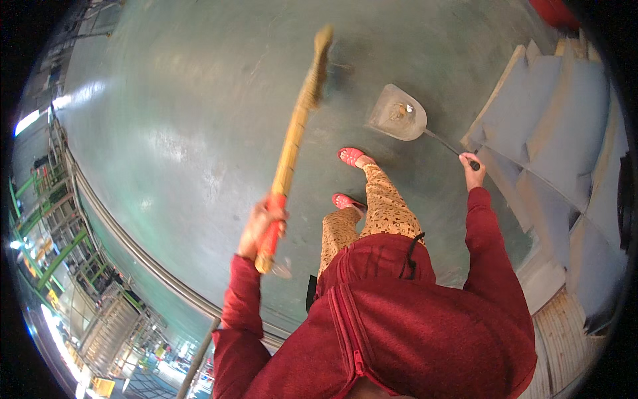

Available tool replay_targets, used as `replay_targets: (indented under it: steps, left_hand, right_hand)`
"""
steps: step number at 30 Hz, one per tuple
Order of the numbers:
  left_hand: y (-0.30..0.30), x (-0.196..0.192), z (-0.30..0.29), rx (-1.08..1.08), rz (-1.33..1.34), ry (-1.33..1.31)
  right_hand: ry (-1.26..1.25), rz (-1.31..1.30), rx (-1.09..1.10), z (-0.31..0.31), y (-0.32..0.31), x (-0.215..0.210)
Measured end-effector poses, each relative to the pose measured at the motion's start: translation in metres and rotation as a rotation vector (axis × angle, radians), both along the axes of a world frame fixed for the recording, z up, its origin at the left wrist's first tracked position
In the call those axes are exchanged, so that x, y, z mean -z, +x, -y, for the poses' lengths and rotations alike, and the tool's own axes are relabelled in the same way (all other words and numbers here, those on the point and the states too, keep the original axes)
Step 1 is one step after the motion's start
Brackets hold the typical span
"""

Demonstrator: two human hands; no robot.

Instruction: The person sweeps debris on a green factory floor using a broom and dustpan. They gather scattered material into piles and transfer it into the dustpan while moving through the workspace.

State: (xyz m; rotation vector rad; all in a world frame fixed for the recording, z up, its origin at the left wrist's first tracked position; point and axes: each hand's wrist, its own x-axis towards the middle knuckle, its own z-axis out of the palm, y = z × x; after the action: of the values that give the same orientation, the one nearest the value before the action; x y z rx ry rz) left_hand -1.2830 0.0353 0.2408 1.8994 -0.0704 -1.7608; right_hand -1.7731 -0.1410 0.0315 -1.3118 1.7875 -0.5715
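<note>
My left hand (262, 226) is closed around the red-wrapped part of a yellow broom handle (290, 154). The broom slants up and away over the green floor, and its far end with dark bristles is blurred. On the right, my right hand (472, 170) grips the black end of a long thin handle. That handle belongs to a pale dustpan (413, 130), which is low over the floor ahead of my feet; whether it touches the floor I cannot tell. Some brown dirt and a small white scrap (409, 108) lie in the dustpan.
Large grey-blue sheets (565, 113) with brown edges are stacked along the right side. My feet in red shoes (348, 157) stand near the dustpan. A metal rail (133, 249) curves along the left, with green frames (63, 259) beyond it. Something red (555, 12) shows at far right.
</note>
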Motion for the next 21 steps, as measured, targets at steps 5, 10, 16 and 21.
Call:
replay_targets:
  steps: [5,10,16,21]
  left_hand:
    - [0.057,0.06,0.113,0.283,0.259,-0.167]
    - [0.043,0.122,0.183,0.268,0.197,-0.208]
    - [-0.033,0.125,0.16,0.525,0.088,-0.111]
    - [-0.065,0.104,0.111,0.517,-0.216,-0.093]
  right_hand:
    - [0.092,0.09,0.4,-0.045,-0.004,0.023]
    - [0.106,0.154,0.589,-0.057,-0.003,0.044]
    - [0.099,0.111,0.602,-0.053,-0.006,0.041]
    - [0.084,0.003,0.515,-0.043,0.008,0.014]
